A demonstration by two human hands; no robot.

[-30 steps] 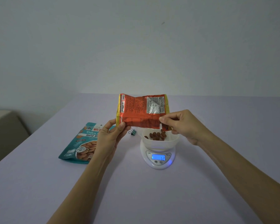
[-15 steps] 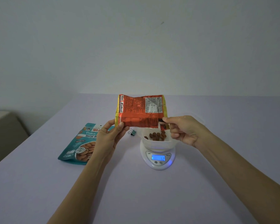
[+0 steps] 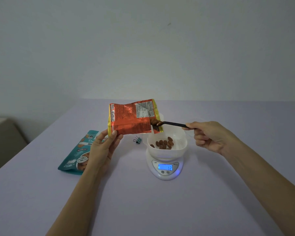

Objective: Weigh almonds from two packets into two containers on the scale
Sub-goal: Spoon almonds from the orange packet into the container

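My left hand (image 3: pixel 103 150) holds the orange packet (image 3: pixel 131 119) above the bench (image 3: pixel 160 210), fingers (image 3: pixel 114 133) pinched on its lower left corner, with the open mouth turned to the right. My right hand (image 3: pixel 209 136) grips the far end of a black spoon (image 3: pixel 174 124), fingers closed around the handle; the bowl of the spoon sits at the packet mouth with a few almonds (image 3: pixel 155 122) heaped on it. The white container (image 3: pixel 167 147) stands on the scale (image 3: pixel 166 167) just below and slightly to the right of the spoon bowl, with some almonds already inside; the display reads 12. Risk 1: the load is piled high on a shallow bowl, so any tilt or knock against the foil edge will probably roll almonds off short of the container, onto the bench. Risk 2: the grip at the handle end gives poor control of the bowl; wobble grows along the handle. Risk 3: the packet is held by one corner only, so it can sag and spill from the mouth. Risk 4: contact between spoon or hand and the container rim will disturb the reading. The teal packet (image 3: pixel 75 155) lies flat on the bench under my left wrist, and a small binder clip (image 3: pixel 137 140) lies between it and the scale, apart from both.
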